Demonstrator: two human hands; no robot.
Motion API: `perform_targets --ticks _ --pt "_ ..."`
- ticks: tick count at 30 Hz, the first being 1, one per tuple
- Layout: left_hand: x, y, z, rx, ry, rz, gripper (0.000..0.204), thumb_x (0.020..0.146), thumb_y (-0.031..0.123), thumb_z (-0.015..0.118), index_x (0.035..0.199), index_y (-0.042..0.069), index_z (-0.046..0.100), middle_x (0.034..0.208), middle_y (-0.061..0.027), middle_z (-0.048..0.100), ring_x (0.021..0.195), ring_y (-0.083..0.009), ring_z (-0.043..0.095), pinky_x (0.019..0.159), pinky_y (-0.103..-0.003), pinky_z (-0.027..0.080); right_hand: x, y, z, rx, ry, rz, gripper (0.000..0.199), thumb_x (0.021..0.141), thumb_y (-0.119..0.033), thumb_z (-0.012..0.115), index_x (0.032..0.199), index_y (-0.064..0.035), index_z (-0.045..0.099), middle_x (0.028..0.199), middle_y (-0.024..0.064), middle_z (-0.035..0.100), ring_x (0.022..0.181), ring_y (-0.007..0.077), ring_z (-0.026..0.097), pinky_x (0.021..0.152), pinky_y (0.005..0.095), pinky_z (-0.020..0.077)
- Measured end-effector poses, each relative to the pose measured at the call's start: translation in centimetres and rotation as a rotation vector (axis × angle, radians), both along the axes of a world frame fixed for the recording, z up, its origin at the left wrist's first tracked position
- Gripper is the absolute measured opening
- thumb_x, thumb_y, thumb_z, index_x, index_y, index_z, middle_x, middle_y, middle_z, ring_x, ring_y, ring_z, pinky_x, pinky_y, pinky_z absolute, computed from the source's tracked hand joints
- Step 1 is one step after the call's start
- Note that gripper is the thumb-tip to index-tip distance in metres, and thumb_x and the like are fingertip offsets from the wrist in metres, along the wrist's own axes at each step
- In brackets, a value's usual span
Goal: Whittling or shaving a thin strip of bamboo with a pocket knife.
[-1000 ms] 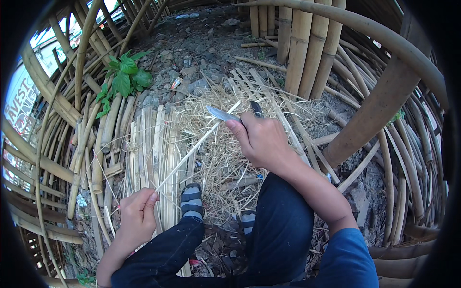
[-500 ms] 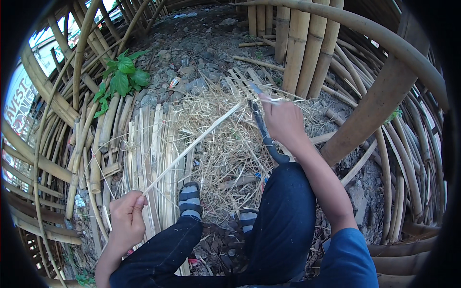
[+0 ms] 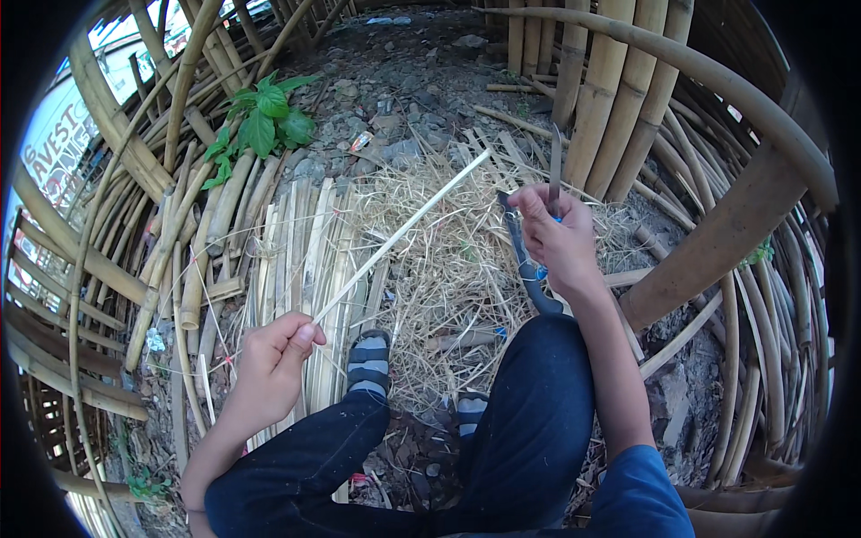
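Observation:
My left hand (image 3: 273,368) is closed round the lower end of a thin, pale bamboo strip (image 3: 404,231), which slants up and away to the right. Its far end is free in the air above the shavings. In my right hand (image 3: 563,240) is a knife (image 3: 555,166), the narrow blade pointing up and away; my fingers mostly hide the handle. Blade and strip are apart. A dark, curved, rod-like piece (image 3: 520,251) runs from beside my right hand down to my right knee; I cannot tell what it is.
Pale shavings (image 3: 439,269) cover the ground before my feet. Split bamboo strips (image 3: 309,233) lie at their left. Thick upright bamboo poles (image 3: 596,108) and a leaning pole (image 3: 717,197) stand at the right. A green leafy plant (image 3: 265,125) grows far left, beside stacked bamboo.
The knife has come away from the strip's far end, and its blade has turned to point up. My left hand has shifted right and up with the strip. The view has moved slightly.

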State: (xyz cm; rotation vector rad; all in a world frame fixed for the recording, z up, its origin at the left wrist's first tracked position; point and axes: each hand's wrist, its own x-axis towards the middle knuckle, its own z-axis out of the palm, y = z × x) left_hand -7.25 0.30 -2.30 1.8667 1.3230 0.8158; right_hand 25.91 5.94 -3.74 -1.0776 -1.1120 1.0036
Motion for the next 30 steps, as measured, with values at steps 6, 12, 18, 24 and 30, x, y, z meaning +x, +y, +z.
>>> perform_targets --ticks 6,12,18,24,30 --pt "2.6 0.6 0.6 -0.059 0.044 -0.109 0.021 0.097 0.012 0.048 0.087 -0.002 0.06 0.059 0.0025 0.044 0.056 -0.0052 0.038 0.052 -0.022 0.032 -2.3 0.0 1.2 0.125 0.247 0.163 0.03 0.09 -0.027 0.064 0.092 0.0025 0.063 0.054 -0.0064 0.04 0.042 0.0021 0.031 0.039 0.0202 0.0216" --pt "1.9 0.6 -0.2 -0.058 0.115 -0.172 0.02 0.096 0.01 0.047 0.09 -0.002 0.062 0.058 -0.0011 0.05 0.053 -0.0078 0.045 0.051 -0.024 0.038 -0.7 0.9 0.0 0.146 0.348 -0.129 0.029 0.092 -0.028 0.061 0.085 -0.0004 0.059 0.052 -0.005 0.039 0.041 0.0028 0.032 0.038 0.0198 0.0218" --pt "1.7 0.8 0.4 -0.032 0.167 -0.17 0.02 0.096 0.011 0.048 0.092 -0.002 0.063 0.058 -0.0005 0.048 0.052 -0.0078 0.043 0.049 -0.025 0.035 1.0 1.5 -0.4 0.12 0.336 -0.312 0.035 0.093 -0.034 0.058 0.083 -0.0006 0.056 0.054 -0.0038 0.04 0.04 0.0033 0.032 0.037 0.0204 0.0234" --pt "2.2 1.0 0.7 -0.024 0.063 -0.056 0.021 0.097 0.012 0.048 0.091 -0.002 0.062 0.058 0.0016 0.043 0.053 -0.0059 0.038 0.049 -0.023 0.031 -0.7 0.0 0.2 0.071 0.226 -0.069 0.038 0.099 -0.036 0.047 0.083 -0.0023 0.056 0.059 -0.0022 0.046 0.048 0.0056 0.042 0.042 0.022 0.033" --pt "2.9 0.5 1.3 -0.015 0.027 -0.103 0.02 0.095 0.008 0.047 0.091 -0.003 0.062 0.061 -0.0091 0.055 0.052 -0.0117 0.049 0.051 -0.028 0.039 -5.3 -3.0 2.9 -0.23 -0.135 0.778 0.026 0.098 -0.022 0.049 0.086 -0.0011 0.058 0.065 0.0024 0.059 0.05 0.0054 0.047 0.047 0.0198 0.0384"
